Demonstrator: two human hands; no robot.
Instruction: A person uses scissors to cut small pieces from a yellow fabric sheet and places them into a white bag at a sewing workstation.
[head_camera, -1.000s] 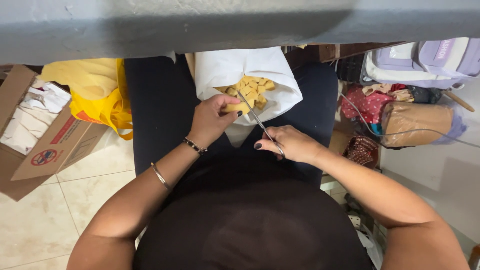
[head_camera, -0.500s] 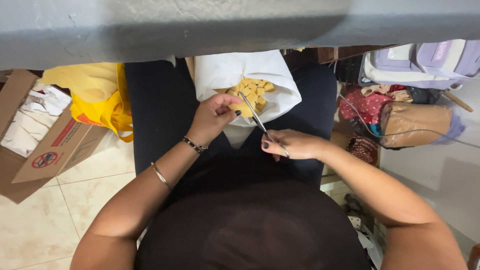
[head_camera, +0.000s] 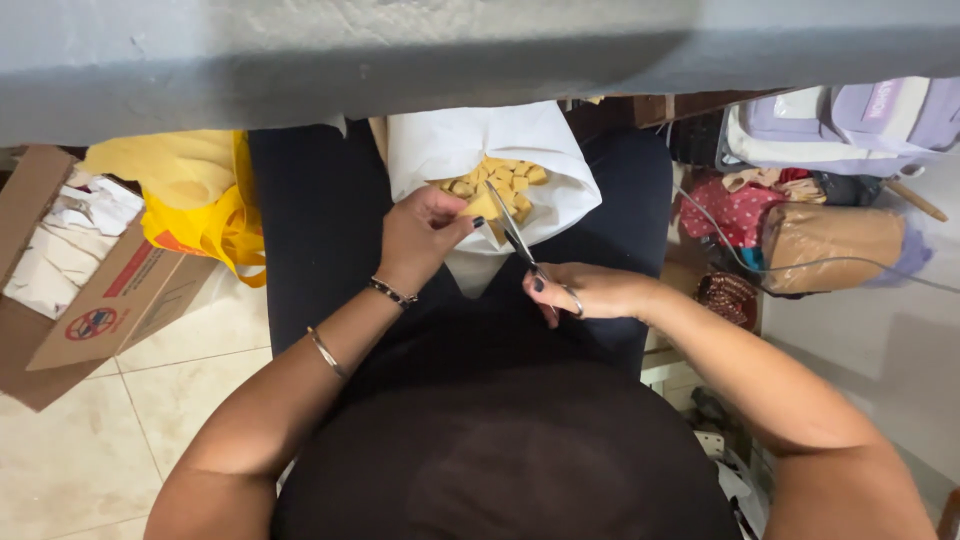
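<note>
I sit with a white cloth (head_camera: 455, 150) spread on my lap, holding several small yellow cut pieces (head_camera: 510, 177). My left hand (head_camera: 420, 232) pinches one yellow piece (head_camera: 484, 207) at the cloth's near edge. My right hand (head_camera: 590, 292) grips a pair of scissors (head_camera: 512, 228) by the handles. The blades point up and away, their tips at the piece held by my left hand. Bracelets sit on my left wrist and forearm.
A grey table edge (head_camera: 400, 60) runs across the top. On the tiled floor to the left stand a cardboard box (head_camera: 90, 300) with white scraps and a yellow bag (head_camera: 195, 200). To the right lie a backpack (head_camera: 850, 120), a brown roll (head_camera: 835, 240) and a cable.
My left hand lifted slightly toward the cloth with the yellow piece. The right hand shifted the scissors so the blades reach that piece.
</note>
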